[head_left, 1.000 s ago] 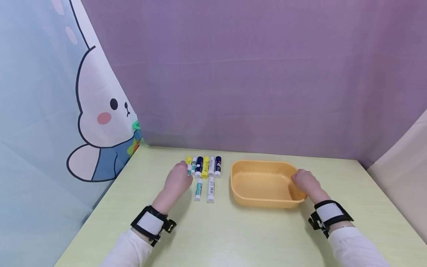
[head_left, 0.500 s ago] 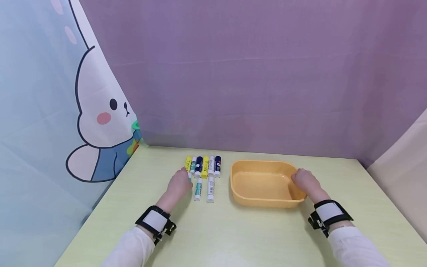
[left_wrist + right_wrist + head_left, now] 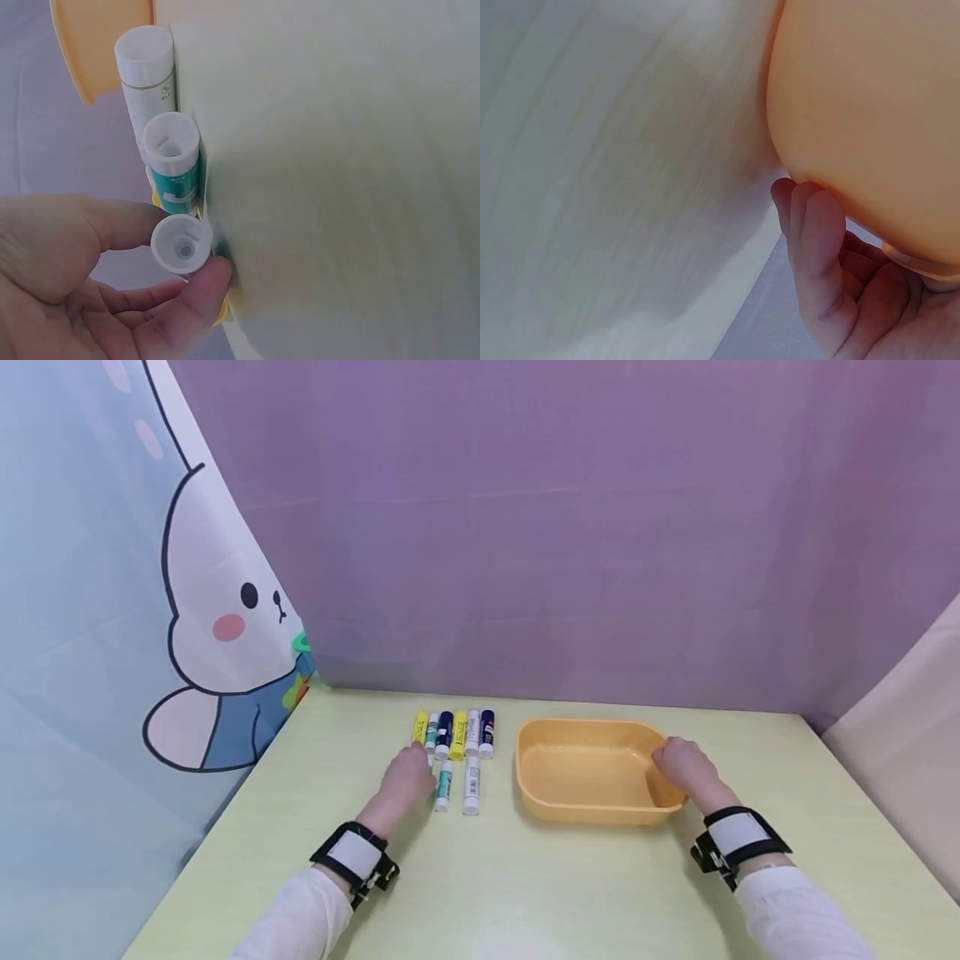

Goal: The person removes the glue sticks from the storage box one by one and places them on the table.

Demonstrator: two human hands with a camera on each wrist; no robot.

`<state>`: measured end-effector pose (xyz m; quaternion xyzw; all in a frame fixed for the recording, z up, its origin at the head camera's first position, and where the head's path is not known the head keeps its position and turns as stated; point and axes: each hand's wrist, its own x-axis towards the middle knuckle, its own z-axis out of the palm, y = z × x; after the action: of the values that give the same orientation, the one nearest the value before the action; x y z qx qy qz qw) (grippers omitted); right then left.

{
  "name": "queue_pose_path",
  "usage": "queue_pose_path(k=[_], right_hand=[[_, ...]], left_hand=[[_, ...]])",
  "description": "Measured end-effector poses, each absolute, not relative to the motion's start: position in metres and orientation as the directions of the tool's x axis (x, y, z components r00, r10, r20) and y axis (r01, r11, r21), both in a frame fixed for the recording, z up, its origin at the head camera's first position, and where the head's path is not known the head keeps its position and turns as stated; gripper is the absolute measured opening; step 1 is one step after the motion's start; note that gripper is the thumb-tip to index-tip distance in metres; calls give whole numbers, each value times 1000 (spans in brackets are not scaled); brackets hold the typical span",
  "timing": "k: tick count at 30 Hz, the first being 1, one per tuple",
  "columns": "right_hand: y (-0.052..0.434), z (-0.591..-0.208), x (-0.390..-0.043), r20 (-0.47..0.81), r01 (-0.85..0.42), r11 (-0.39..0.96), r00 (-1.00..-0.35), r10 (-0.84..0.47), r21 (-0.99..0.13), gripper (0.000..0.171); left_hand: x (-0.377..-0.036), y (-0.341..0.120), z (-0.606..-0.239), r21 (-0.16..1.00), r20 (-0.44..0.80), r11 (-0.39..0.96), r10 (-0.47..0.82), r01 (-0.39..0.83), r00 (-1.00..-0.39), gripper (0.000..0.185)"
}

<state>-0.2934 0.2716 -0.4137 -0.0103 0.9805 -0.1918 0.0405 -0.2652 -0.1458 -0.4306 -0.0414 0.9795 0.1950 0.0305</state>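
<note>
My left hand [image 3: 407,774] pinches the end of a small glue stick [image 3: 181,244] between thumb and fingers; in the head view the hand hides most of it. Close beside it lies a teal-and-white glue stick [image 3: 444,786], then a larger white glue stick [image 3: 471,786]. Behind these, a row of several glue sticks includes a yellow one [image 3: 457,737] and a dark blue one [image 3: 487,732]. My right hand [image 3: 684,767] holds the right end of a shallow orange plastic basin [image 3: 600,815], with its fingers against the outer wall in the right wrist view.
The pale wooden table [image 3: 540,893] runs back to a purple cloth [image 3: 570,543]. A curtain with a cartoon animal [image 3: 225,568] hangs along the left side, and a pale cloth [image 3: 907,735] along the right.
My left hand has come down toward the near row with the small glue stick, uncovering more of the leftmost yellow stick behind. My right hand and the basin stay in place.
</note>
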Motion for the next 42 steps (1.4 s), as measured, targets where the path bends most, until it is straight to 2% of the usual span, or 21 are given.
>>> queue_pose_path(k=[22,29,31,37,42], right_hand=[[280,-413,-292,-106,-32,918,-991,-80,-396,37],[286,-414,-296,-138,-28,863,-984,-112,-504,33],[286,-413,-296,-157,-12,844,-981,-114,-537,38],[288,-411,-294,-200,14,831,-973,-118,-555,65],[292,-406,-292,-252,70,813,-963,-95,-578,73]], left_hand=[[-262,-142,-433,361,-91,928,-58,-87,-994,51],[-264,-142,-433,366,-82,928,-45,-72,-996,53],[-264,-142,-433,368,-79,927,-43,-69,-996,53],[-263,-139,-432,378,-92,921,-60,-91,-994,52],[-264,-139,-431,417,-104,902,-77,-114,-992,50]])
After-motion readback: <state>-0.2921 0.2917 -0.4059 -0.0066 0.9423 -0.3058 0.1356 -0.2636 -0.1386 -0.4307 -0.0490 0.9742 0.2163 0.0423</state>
